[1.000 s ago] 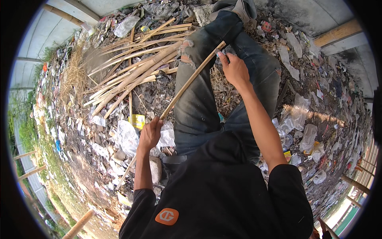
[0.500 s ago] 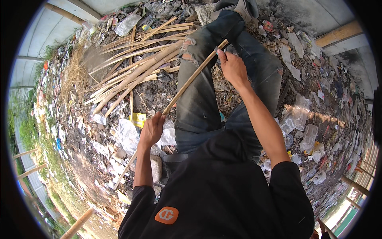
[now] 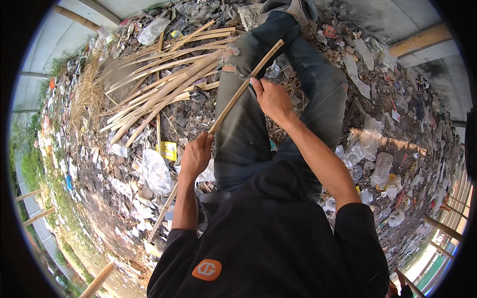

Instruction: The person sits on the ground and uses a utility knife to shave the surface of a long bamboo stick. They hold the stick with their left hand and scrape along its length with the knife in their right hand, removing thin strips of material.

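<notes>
A long, narrow bamboo strip (image 3: 228,108) slants over my lap. Its upper end rises past my right hand, and its lower part runs down beside my left forearm to the littered ground. My left hand (image 3: 197,155) is closed around the strip near its middle. Higher up, my right hand (image 3: 274,99) is closed, with its thumb against the strip's edge. What sits inside that fist is hidden; a small dark edge by the thumb is too small to name. My legs in worn jeans (image 3: 241,119) lie under the strip, torn at one knee.
A pile of split bamboo strips (image 3: 169,92) lies to the left of my legs. Plastic bags (image 3: 158,171), a yellow packet (image 3: 168,150) and scraps cover the ground. Dry straw (image 3: 89,97) lies farther left. Pale walls (image 3: 425,59) with bamboo poles (image 3: 421,39) stand at the far side.
My right hand has slid down along the strip toward my left hand, leaving more of the upper end bare. My left hand has shifted slightly up and right. The whole view has moved a little.
</notes>
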Demonstrator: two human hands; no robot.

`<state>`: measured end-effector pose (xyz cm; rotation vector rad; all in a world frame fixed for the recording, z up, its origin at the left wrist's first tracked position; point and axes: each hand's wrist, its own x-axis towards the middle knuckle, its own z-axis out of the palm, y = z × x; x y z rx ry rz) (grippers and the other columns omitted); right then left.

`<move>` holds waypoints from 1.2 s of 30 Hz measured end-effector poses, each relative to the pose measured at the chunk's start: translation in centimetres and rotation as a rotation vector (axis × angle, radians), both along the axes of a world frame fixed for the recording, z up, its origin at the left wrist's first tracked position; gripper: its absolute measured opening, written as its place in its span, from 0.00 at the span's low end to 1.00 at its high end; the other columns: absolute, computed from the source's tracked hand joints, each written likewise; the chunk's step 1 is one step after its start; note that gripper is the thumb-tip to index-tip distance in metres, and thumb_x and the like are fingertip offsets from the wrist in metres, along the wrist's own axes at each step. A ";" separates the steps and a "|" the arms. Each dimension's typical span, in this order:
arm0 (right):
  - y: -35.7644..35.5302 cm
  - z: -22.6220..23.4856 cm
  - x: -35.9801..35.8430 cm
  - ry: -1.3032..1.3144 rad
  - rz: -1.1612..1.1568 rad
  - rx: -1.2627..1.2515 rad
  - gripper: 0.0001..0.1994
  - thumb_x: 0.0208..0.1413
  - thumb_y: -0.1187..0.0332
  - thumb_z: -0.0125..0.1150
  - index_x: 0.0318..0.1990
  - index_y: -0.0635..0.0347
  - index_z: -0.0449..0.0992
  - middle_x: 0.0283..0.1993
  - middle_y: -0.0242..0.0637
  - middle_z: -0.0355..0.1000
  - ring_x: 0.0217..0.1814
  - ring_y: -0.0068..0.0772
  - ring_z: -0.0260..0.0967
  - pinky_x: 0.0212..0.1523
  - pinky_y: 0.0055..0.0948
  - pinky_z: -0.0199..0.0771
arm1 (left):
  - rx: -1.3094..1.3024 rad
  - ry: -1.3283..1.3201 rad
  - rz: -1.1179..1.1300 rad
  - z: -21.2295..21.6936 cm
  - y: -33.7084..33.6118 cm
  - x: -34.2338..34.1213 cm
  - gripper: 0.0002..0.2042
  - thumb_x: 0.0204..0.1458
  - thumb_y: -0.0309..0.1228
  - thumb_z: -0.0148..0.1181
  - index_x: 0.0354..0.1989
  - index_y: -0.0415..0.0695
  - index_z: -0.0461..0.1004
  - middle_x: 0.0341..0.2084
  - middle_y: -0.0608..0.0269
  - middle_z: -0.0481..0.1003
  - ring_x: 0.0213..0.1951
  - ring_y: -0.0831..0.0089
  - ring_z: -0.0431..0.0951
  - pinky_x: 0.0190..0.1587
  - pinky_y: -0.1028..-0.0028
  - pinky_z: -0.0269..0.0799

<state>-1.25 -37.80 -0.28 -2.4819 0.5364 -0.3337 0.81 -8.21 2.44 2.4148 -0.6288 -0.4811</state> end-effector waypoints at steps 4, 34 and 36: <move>2.2 0.5 -1.0 0.068 0.056 0.018 0.29 0.74 0.44 0.44 0.28 0.59 0.75 0.22 0.53 0.76 0.27 0.63 0.76 0.28 0.57 0.75 | 0.008 -0.018 -0.025 0.8 -1.0 0.2 0.15 0.71 0.40 0.50 0.37 0.40 0.72 0.22 0.36 0.74 0.31 0.32 0.76 0.32 0.44 0.68; 3.6 1.9 -2.5 0.187 0.042 0.440 0.33 0.72 0.39 0.45 0.35 0.64 0.82 0.29 0.57 0.77 0.36 0.64 0.76 0.38 0.51 0.73 | -0.033 -0.071 0.026 -0.4 -7.6 1.8 0.19 0.69 0.44 0.52 0.36 0.40 0.77 0.29 0.33 0.78 0.36 0.32 0.79 0.38 0.44 0.74; 2.9 1.2 -2.3 0.071 -0.027 0.435 0.34 0.71 0.39 0.46 0.35 0.65 0.81 0.29 0.57 0.78 0.36 0.63 0.77 0.38 0.51 0.74 | -0.032 -0.060 0.010 0.3 -7.5 1.7 0.19 0.69 0.45 0.52 0.37 0.41 0.77 0.28 0.33 0.78 0.35 0.32 0.79 0.38 0.43 0.74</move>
